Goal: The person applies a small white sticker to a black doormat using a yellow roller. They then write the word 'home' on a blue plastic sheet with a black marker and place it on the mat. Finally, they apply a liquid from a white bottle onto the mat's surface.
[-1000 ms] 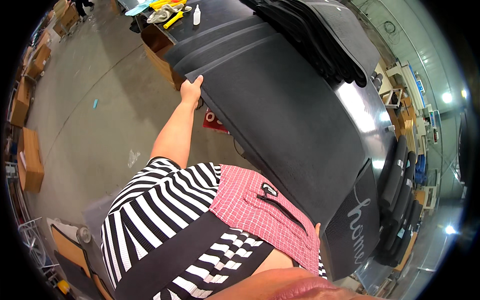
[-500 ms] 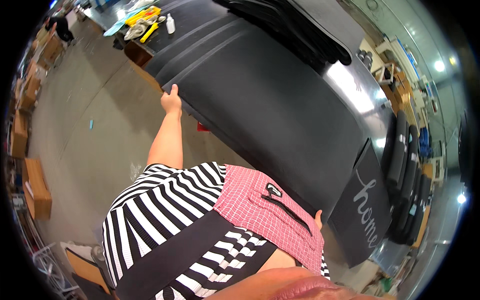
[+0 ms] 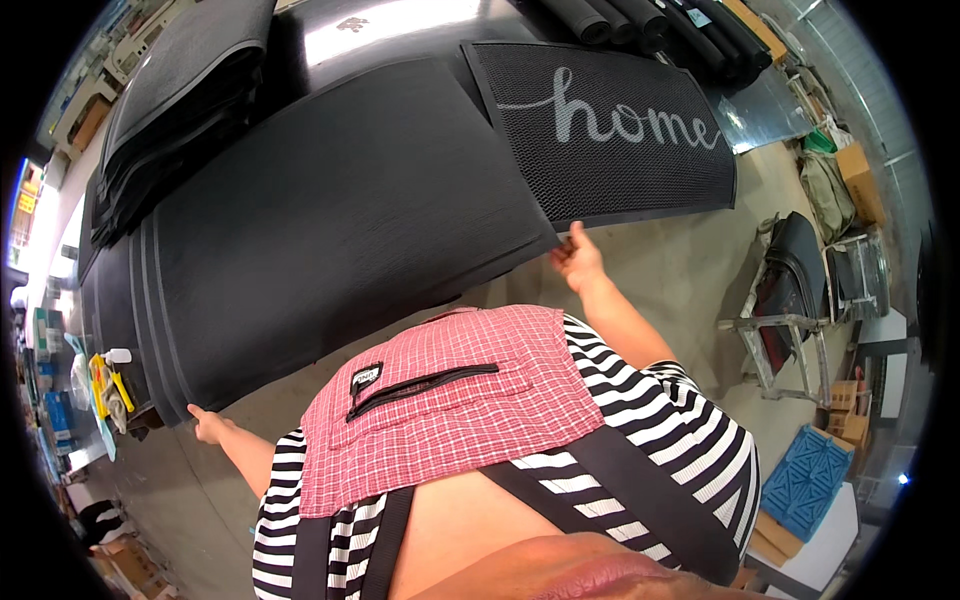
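Note:
A large plain black mat lies across the table, its near edge jutting past the table toward me. My left hand grips its near left corner, thumb on top and fingers mostly hidden beneath. At the near right corner, my right hand holds the edge with bent, slightly blurred fingers. Beside that hand lies a textured black mat with pale script lettering, its left side partly under the plain one. Further mats show as stepped edges under the plain mat's left end.
A folded pile of black mats stands at the far left. Rolled black mats lie at the far right. Yellow-handled tools and a white bottle sit at the left end. A metal-framed cart stands on the floor at right.
My view has swung to the right, so the table now runs across it. Both hands stay at the plain mat's near corners; the lettered mat shows more fully.

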Demonstrator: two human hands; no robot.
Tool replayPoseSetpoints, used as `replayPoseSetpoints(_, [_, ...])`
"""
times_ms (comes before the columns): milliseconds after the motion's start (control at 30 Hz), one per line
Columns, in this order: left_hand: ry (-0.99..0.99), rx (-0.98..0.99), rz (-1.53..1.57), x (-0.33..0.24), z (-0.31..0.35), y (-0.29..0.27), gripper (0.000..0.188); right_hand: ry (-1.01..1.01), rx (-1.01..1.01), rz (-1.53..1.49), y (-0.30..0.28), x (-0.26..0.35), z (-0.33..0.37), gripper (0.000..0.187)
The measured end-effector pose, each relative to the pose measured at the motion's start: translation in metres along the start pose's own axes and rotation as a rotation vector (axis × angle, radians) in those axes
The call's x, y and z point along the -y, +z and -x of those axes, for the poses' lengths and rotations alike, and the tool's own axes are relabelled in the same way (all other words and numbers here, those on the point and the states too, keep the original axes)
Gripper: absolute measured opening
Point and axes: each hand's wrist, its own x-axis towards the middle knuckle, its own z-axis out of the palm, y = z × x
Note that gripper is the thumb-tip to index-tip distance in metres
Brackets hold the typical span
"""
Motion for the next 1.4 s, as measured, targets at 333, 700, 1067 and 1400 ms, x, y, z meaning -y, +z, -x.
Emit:
replayPoseSetpoints(333, [0.57,1.609,0.177,-0.188,0.454,-0.015,0.018,-0.299,-0.204,-0.595,-0.147,0.169,-0.117,0.051])
replayPoseSetpoints(700, [-0.815,2.373,-0.548,-0.093,0.725,0.005,0.078,-0.361,-0.226,-0.507,-0.221,0.313,-0.134,0.056])
replayPoseSetpoints(1067, [-0.656,2.096,0.403,-0.135,0.815,0.004,0.053,-0.488,-0.258,0.146,-0.27,0.404,-0.146,0.017])
replayPoseSetpoints(1400, [0.641,2.0,0.336,-0.295,0.874,-0.007,0.038,-0.242,-0.254,-0.31,-0.292,0.377,-0.177,0.02])
